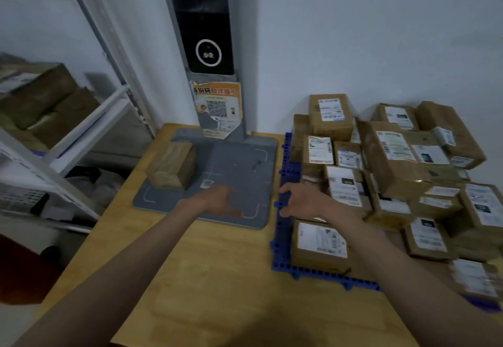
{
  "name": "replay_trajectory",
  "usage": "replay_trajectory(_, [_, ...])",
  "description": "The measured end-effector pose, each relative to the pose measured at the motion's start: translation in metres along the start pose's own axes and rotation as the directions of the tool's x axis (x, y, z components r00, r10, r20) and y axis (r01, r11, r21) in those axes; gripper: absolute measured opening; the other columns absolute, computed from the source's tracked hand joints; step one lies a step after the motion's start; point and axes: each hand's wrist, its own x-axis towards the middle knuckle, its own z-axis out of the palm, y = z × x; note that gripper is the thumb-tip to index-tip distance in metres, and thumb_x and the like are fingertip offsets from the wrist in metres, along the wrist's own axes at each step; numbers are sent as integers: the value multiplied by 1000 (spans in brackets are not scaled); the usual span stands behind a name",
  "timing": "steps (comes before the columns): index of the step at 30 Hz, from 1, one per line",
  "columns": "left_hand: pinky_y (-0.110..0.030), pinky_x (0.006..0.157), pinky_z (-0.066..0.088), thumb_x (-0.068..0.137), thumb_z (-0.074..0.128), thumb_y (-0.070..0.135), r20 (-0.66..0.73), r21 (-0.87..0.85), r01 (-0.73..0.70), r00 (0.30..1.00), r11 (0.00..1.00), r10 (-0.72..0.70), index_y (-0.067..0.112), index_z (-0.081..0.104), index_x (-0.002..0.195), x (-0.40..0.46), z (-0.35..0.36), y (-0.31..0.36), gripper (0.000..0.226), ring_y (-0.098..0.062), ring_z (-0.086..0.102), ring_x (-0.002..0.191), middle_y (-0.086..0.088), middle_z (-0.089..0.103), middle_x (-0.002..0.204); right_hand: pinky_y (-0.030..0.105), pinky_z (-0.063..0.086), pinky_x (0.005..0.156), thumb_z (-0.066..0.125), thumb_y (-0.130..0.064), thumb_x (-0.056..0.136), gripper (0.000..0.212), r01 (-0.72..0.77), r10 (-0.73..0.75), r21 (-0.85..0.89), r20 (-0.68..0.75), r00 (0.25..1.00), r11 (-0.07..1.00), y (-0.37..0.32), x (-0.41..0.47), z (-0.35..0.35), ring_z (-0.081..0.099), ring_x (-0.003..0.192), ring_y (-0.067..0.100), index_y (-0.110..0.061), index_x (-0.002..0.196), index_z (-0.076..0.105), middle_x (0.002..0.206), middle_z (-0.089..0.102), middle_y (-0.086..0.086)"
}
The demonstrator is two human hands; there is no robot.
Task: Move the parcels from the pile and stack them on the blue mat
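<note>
My left hand hovers over the near edge of the flat grey scanner platform, fingers loosely curled and apart, the grip holding nothing. My right hand is over the left edge of the blue perforated plastic mat, fingers likewise relaxed and apart, its grip empty; whether the fingertips touch the mat cannot be told through the motion blur. The mat lies on the light wooden counter just to the right of the platform, and only its left and near edges are visible, the rest being covered. The brown cardboard parcels with white labels are stacked on and beyond the mat against the white wall; where the mat ends beneath them is hidden. One labelled cardboard parcel sits at the mat's near left corner, partly covered by my right forearm. A single unlabelled brown cardboard box rests on the far left of the platform. The platform's upright grey column with a dark screen is cut off at the top edge; the orange poster on it is torn and its text unreadable. The white metal shelving at left is blurred.
</note>
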Motion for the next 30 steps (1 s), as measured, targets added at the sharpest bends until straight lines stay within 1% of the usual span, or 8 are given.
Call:
replay_trajectory(4, [-29, 85, 47, 81, 75, 40, 13, -84, -13, 1000, 996, 14, 18, 54, 132, 5, -7, -65, 59, -21, 59, 110, -6, 61, 125, 31, 45, 98, 70, -35, 84, 72, -27, 28, -10, 37, 999, 1000, -42, 33, 32, 54, 119, 21, -17, 146, 37, 135, 53, 6])
replay_trajectory(11, [-27, 97, 39, 80, 74, 47, 50, -159, 58, 997, 986, -50, 18, 39, 145, 12, -15, -176, 79, -20, 49, 124, -4, 49, 139, 35, 47, 99, 65, -35, 90, 64, -30, 28, 12, 146, 989, 999, -114, 96, 83, 53, 121, 21, -18, 146, 37, 141, 47, 5])
replay_trajectory(18, [-25, 82, 42, 79, 78, 38, -73, -337, 122, 985, 934, -155, 12, 47, 128, 34, -43, -250, 63, -18, 54, 102, -6, 56, 115, 30, 43, 96, 66, -32, 89, 60, -47, 40, 45, 151, 988, 998, -165, 162, 110, 53, 121, 24, -15, 141, 42, 134, 54, 11])
replay_trajectory(21, [-29, 74, 40, 77, 79, 36, -169, -379, 152, 959, 913, -230, 13, 46, 112, 48, -57, -272, 54, -20, 53, 95, -7, 55, 107, 33, 49, 86, 65, -30, 88, 55, -65, 50, 103, 139, 989, 993, -180, 193, 113, 62, 94, 20, -18, 137, 43, 110, 63, 6])
replay_trajectory(23, [-32, 75, 43, 76, 80, 35, -199, -412, 178, 939, 893, -279, 11, 43, 120, 58, -64, -284, 62, -22, 52, 97, -6, 47, 114, 32, 53, 76, 61, -25, 92, 41, -114, 78, 186, 193, 978, 976, -190, 212, 115, 57, 68, 15, -19, 129, 45, 81, 58, 3])
replay_trajectory(25, [-36, 84, 47, 75, 81, 32, -226, -438, 207, 916, 875, -330, 9, 37, 133, 70, -68, -295, 77, -28, 51, 110, -9, 39, 126, 28, 54, 63, 61, -19, 91, 46, -173, 123, 263, 197, 973, 949, -197, 234, 120, 53, 56, 10, -17, 133, 42, 66, 53, 1])
replay_trajectory(27, [-40, 97, 44, 74, 81, 30, -229, -452, 229, 904, 862, -361, 9, 26, 145, 84, -70, -303, 93, -32, 42, 126, -12, 34, 139, 25, 51, 54, 63, -18, 88, 66, -206, 146, 374, 181, 973, 904, -205, 251, 126, 55, 60, 9, -16, 145, 30, 73, 57, 1])
replay_trajectory(30, [-39, 105, 36, 73, 84, 32, -203, -528, 218, 906, 821, -372, 11, 16, 153, 103, -69, -308, 107, -29, 32, 138, -10, 31, 150, 26, 52, 60, 63, -18, 91, 81, -201, 125, 489, 184, 975, 849, -216, 265, 130, 58, 81, 13, -19, 155, 12, 128, 53, 10])
